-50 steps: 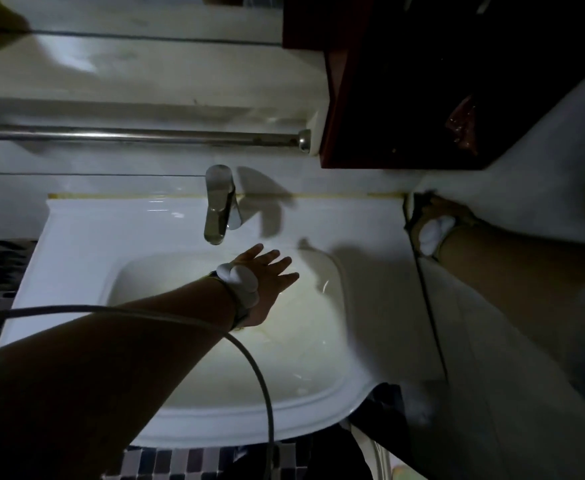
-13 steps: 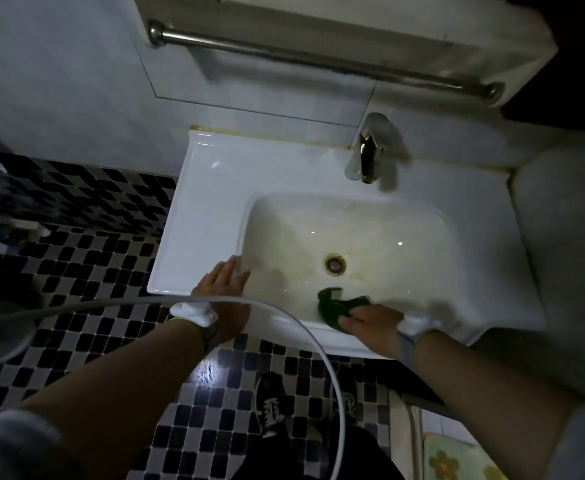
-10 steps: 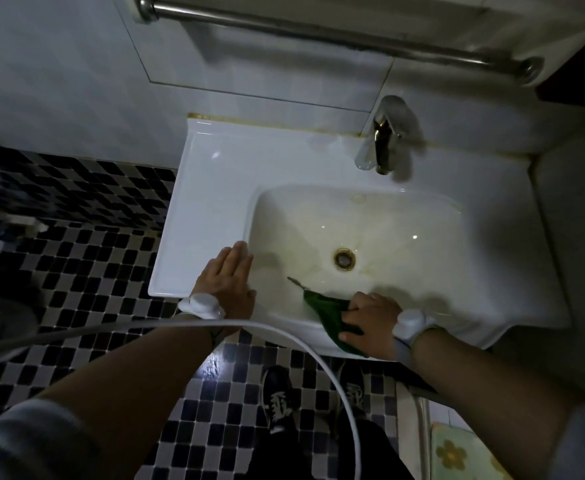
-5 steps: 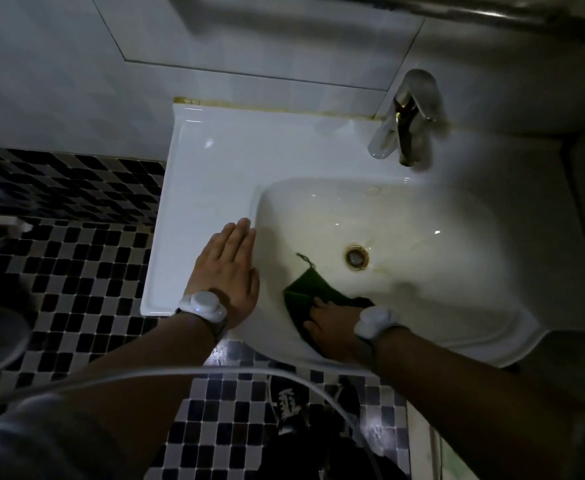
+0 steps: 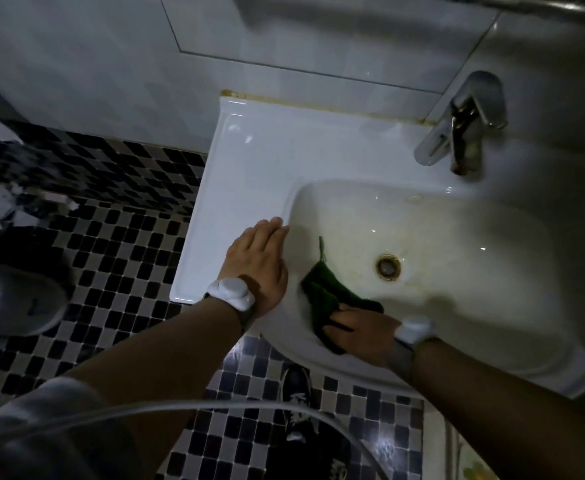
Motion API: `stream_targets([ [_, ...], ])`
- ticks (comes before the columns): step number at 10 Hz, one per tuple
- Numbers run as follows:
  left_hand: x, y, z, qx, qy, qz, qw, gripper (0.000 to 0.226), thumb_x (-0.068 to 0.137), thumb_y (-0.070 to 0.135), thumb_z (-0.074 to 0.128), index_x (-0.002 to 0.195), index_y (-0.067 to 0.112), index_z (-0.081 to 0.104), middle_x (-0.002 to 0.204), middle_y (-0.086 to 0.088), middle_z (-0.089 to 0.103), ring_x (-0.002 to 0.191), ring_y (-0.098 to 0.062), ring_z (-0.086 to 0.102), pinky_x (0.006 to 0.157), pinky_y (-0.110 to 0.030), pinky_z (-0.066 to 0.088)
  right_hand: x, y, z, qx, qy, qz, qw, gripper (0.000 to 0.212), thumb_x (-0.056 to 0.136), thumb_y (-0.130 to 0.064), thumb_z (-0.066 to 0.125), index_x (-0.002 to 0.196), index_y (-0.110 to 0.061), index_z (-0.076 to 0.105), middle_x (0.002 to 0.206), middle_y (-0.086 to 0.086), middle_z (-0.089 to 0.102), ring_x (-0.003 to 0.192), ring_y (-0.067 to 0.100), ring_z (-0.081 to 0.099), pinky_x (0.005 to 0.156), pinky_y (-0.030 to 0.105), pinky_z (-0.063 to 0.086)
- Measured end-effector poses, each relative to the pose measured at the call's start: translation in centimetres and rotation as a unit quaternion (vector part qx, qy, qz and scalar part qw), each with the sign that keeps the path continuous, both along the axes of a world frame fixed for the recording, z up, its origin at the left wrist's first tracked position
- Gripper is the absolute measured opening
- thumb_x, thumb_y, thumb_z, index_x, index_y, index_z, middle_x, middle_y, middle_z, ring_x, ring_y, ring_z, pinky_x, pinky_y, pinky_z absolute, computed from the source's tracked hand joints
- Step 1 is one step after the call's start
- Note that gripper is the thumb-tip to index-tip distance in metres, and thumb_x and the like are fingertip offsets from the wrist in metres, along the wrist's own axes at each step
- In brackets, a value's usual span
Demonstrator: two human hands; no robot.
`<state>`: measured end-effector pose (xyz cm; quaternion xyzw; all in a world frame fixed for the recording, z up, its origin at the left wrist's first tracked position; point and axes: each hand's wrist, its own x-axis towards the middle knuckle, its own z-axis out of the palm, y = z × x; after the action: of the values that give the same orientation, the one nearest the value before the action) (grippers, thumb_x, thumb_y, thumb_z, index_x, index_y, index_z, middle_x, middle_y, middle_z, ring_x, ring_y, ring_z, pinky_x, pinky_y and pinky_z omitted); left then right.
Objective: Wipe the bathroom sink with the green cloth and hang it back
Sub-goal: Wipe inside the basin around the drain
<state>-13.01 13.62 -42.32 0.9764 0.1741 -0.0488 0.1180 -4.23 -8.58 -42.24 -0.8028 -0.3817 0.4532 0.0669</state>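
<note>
Both hands work at the sink (image 5: 249,161): the right hand (image 5: 360,332) presses the green cloth (image 5: 325,296) on the basin's near-left wall, grip clamped on it; the left hand (image 5: 258,261) lies flat, open, on the rim. Beyond the drain (image 5: 388,267), the far basin and faucet (image 5: 461,129) look unwiped; hanging remains.

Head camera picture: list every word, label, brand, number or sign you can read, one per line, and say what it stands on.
No readable text anywhere.
White marking on the black shoe: too blurred to read.
Faucet, sink, the white wrist devices and green cloth: no visible lettering.
</note>
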Motion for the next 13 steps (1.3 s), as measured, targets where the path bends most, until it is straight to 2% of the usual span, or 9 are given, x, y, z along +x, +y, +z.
stream_targets([
  [2, 1.5, -0.3, -0.3, 0.009, -0.042, 0.027, 0.999, 0.066, 0.092, 0.036, 0.036, 0.154, 0.015, 0.027, 0.161, -0.005, 0.026, 0.148, -0.024, 0.024, 0.120, -0.037, 0.023, 0.0, -0.6, 0.0, 0.021, -0.036, 0.056, 0.998, 0.038, 0.103, -0.036, 0.036, 0.118, -0.010, 0.060, 0.120, 0.007, 0.056, 0.112, 0.027, 0.053, 0.093, 0.033, 0.038],
  [3, 1.5, -0.1, -0.5, 0.000, -0.043, 0.022, 0.999, 0.064, 0.095, 0.038, 0.033, 0.154, 0.014, 0.025, 0.163, -0.005, 0.020, 0.152, -0.021, 0.014, 0.123, -0.038, 0.017, -0.7, 1.7, -1.8, 0.106, -0.037, 0.077, 0.991, 0.039, 0.104, -0.031, 0.037, 0.126, -0.006, 0.056, 0.133, 0.013, 0.050, 0.124, 0.033, 0.047, 0.103, 0.037, 0.035],
  [5, 1.7, 0.1, -0.5, -0.009, -0.058, 0.019, 0.998, 0.062, 0.098, 0.040, 0.032, 0.154, 0.016, 0.027, 0.163, -0.002, 0.020, 0.152, -0.017, 0.012, 0.124, -0.033, 0.009, 1.7, 10.3, -3.6, 0.212, -0.047, -0.030, 0.976, 0.066, 0.097, -0.043, 0.030, 0.155, -0.021, 0.008, 0.163, 0.005, 0.005, 0.150, 0.025, 0.003, 0.122, 0.043, 0.011],
  [6, 1.9, 0.2, -0.7, -0.001, -0.052, 0.024, 0.998, 0.061, 0.098, 0.037, 0.033, 0.154, 0.014, 0.027, 0.162, -0.003, 0.021, 0.152, -0.017, 0.013, 0.124, -0.033, 0.010, 4.9, 12.9, -3.6, 0.164, -0.060, -0.084, 0.981, 0.050, 0.099, -0.038, 0.036, 0.143, -0.017, 0.028, 0.161, 0.009, 0.000, 0.148, 0.031, 0.007, 0.120, 0.042, 0.018],
  [7, 2.0, 0.1, -1.0, 0.005, -0.048, 0.035, 0.998, 0.062, 0.097, 0.035, 0.034, 0.154, 0.014, 0.027, 0.162, -0.003, 0.023, 0.151, -0.017, 0.015, 0.124, -0.032, 0.009, 5.4, 13.9, -3.5, 0.178, -0.069, -0.103, 0.976, 0.055, 0.099, -0.037, 0.037, 0.149, -0.019, 0.019, 0.162, 0.004, -0.014, 0.150, 0.027, -0.008, 0.122, 0.041, 0.009],
  [9, 1.9, -0.1, -1.0, 0.013, -0.060, 0.035, 0.998, 0.064, 0.093, 0.036, 0.038, 0.153, 0.013, 0.031, 0.162, -0.004, 0.024, 0.151, -0.019, 0.018, 0.123, -0.038, 0.018, 2.7, 9.0, -4.9, 0.183, -0.009, -0.078, 0.980, 0.067, 0.088, -0.057, 0.036, 0.141, -0.016, 0.041, 0.153, 0.009, 0.031, 0.141, 0.028, 0.029, 0.114, 0.036, 0.030],
  [11, 1.9, -0.2, -0.8, 0.013, -0.063, 0.041, 0.997, 0.066, 0.092, 0.035, 0.042, 0.153, 0.015, 0.029, 0.162, -0.002, 0.023, 0.151, -0.018, 0.017, 0.123, -0.036, 0.016, 2.4, 1.1, -4.1, 0.084, -0.043, 0.040, 0.995, 0.035, 0.095, -0.050, 0.048, 0.117, -0.030, 0.065, 0.116, 0.001, 0.065, 0.105, 0.025, 0.061, 0.076, 0.022, 0.036],
  [12, 1.9, -0.2, -0.9, 0.011, -0.063, 0.042, 0.997, 0.067, 0.091, 0.035, 0.042, 0.154, 0.016, 0.029, 0.163, -0.001, 0.022, 0.151, -0.017, 0.016, 0.123, -0.036, 0.016, 2.5, 1.8, -4.4, 0.116, -0.031, 0.055, 0.991, 0.039, 0.094, -0.053, 0.044, 0.117, -0.029, 0.065, 0.122, 0.002, 0.060, 0.113, 0.024, 0.057, 0.084, 0.024, 0.040],
  [13, 1.8, -0.2, -1.0, 0.014, -0.063, 0.040, 0.997, 0.067, 0.090, 0.035, 0.044, 0.154, 0.016, 0.029, 0.163, -0.001, 0.022, 0.151, -0.017, 0.016, 0.123, -0.035, 0.016, 2.4, 4.6, -6.7, 0.091, -0.053, 0.045, 0.993, 0.069, 0.086, -0.067, 0.029, 0.139, -0.025, 0.045, 0.157, 0.011, 0.020, 0.147, 0.032, 0.015, 0.117, 0.041, 0.025],
])
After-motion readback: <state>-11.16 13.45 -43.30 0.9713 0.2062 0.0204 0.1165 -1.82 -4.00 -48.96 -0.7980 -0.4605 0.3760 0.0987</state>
